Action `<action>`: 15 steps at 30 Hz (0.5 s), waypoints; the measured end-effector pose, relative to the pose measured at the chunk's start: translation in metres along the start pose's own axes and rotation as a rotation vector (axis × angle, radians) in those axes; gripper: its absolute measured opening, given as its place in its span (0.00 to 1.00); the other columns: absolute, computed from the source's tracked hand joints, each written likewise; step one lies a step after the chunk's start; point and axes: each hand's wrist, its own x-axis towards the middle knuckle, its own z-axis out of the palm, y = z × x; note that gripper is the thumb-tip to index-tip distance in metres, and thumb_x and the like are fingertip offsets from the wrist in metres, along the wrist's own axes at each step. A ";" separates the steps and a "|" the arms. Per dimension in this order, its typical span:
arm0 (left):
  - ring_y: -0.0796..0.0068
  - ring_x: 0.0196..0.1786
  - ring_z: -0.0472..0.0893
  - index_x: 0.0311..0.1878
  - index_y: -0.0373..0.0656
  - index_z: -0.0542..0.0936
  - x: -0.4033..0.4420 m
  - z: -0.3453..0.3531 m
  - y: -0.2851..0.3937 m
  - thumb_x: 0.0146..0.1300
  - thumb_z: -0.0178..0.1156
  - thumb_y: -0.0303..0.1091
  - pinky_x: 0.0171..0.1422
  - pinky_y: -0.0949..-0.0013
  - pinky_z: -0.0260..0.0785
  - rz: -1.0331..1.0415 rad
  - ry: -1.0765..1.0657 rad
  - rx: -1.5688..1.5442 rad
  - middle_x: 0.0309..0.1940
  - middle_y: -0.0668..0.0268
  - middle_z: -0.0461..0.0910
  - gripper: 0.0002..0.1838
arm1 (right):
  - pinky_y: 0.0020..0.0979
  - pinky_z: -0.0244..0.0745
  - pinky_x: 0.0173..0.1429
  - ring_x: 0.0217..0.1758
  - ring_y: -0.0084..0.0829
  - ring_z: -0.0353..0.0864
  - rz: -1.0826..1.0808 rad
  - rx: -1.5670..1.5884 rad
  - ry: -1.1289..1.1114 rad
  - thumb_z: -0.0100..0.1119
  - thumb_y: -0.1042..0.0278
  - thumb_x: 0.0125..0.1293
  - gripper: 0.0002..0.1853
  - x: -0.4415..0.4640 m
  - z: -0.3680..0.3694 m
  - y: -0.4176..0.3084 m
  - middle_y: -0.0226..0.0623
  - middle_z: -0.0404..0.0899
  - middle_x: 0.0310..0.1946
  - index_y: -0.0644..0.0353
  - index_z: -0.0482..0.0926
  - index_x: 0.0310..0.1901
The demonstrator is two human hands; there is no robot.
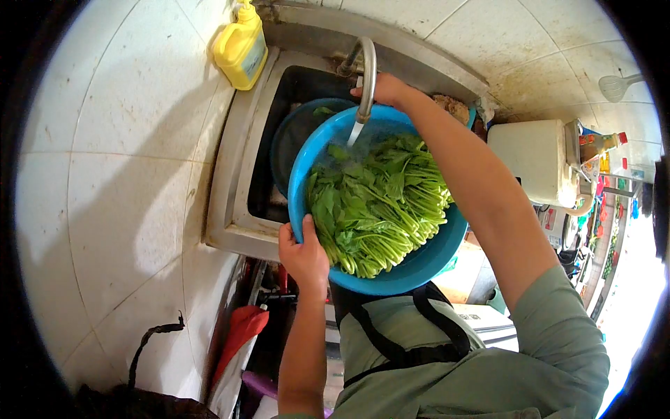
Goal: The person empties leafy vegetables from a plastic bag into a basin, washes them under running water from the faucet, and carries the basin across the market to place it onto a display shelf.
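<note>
My left hand [304, 260] grips the near-left rim of a large blue plastic basin [426, 260], thumb over the edge. Leafy greens [380, 202] fill much of the basin, with leaves to the left and pale cut stems toward the lower right. A curved metal faucet [368, 70] runs a stream of water [354, 134] onto the leaves. Behind the spout, my right hand [387, 91] is closed at the faucet's base; the spout hides part of the fingers. A second, dark basin [283, 150] sits in the sink under the blue one, a leaf at its rim.
The metal sink [230, 188] stands against tiled walls. A yellow jug [241, 52] is at its back-left corner. To the right are a white box-shaped container [527, 160], a bottle [601, 144] and a hanging spatula [615, 87]. A red cloth-like thing [241, 332] lies lower left.
</note>
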 end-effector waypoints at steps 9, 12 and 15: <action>0.80 0.30 0.68 0.35 0.38 0.77 -0.001 0.003 0.000 0.72 0.67 0.38 0.37 0.68 0.63 0.006 0.009 -0.040 0.25 0.71 0.72 0.14 | 0.40 0.81 0.57 0.51 0.38 0.86 -0.022 0.013 -0.016 0.79 0.48 0.59 0.35 -0.006 -0.002 -0.004 0.49 0.86 0.50 0.70 0.82 0.57; 0.79 0.29 0.68 0.35 0.37 0.77 -0.001 -0.001 0.000 0.72 0.67 0.38 0.37 0.68 0.64 -0.006 -0.010 -0.023 0.25 0.71 0.73 0.15 | 0.40 0.81 0.56 0.50 0.37 0.86 -0.076 -0.089 -0.006 0.79 0.47 0.58 0.35 0.007 0.002 0.007 0.47 0.86 0.49 0.69 0.83 0.57; 0.79 0.29 0.68 0.36 0.37 0.77 -0.001 -0.001 -0.001 0.73 0.66 0.39 0.37 0.69 0.65 -0.018 -0.016 0.014 0.24 0.71 0.74 0.15 | 0.40 0.81 0.54 0.48 0.35 0.86 0.013 -0.056 -0.020 0.79 0.48 0.59 0.32 0.009 0.001 0.005 0.44 0.86 0.47 0.67 0.84 0.55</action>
